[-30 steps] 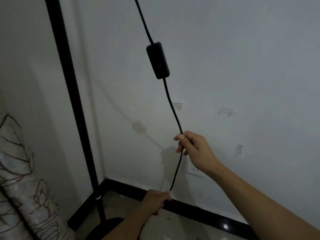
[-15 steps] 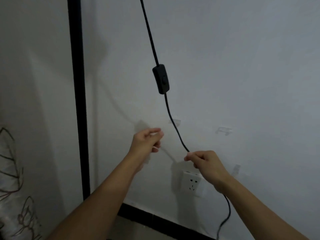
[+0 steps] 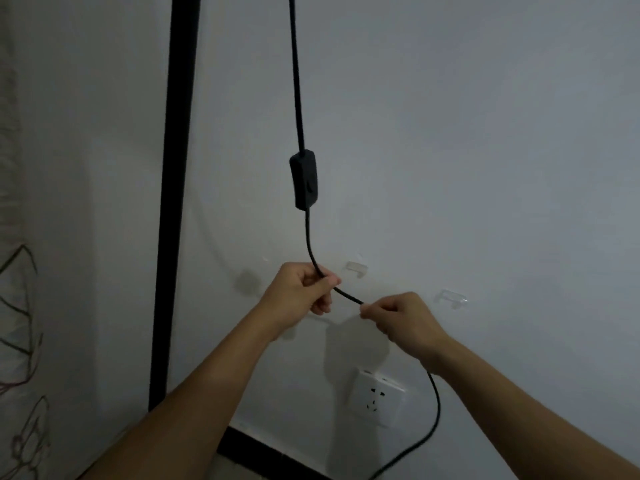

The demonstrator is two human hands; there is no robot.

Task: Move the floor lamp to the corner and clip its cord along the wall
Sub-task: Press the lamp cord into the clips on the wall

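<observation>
The floor lamp's black pole [image 3: 176, 202] stands upright in the corner at the left. Its black cord [image 3: 297, 81] hangs down the wall, passes through an inline switch [image 3: 304, 180] and bends right into my hands. My left hand [image 3: 299, 289] grips the cord just below the bend. My right hand [image 3: 398, 317] pinches it a short way further along, and the cord runs on below my right wrist toward the floor. Two clear cord clips [image 3: 356, 269] [image 3: 452, 297] are stuck on the wall just above and to the right of my hands.
A white wall socket [image 3: 375, 398] sits low on the wall below my right hand. A black skirting board [image 3: 263, 453] runs along the floor. Patterned fabric [image 3: 17, 341] fills the left edge.
My left hand has come up from the low cord, passed an open moment, and now grips the cord beside my right hand. The view has shifted, and the switch appears lower.
</observation>
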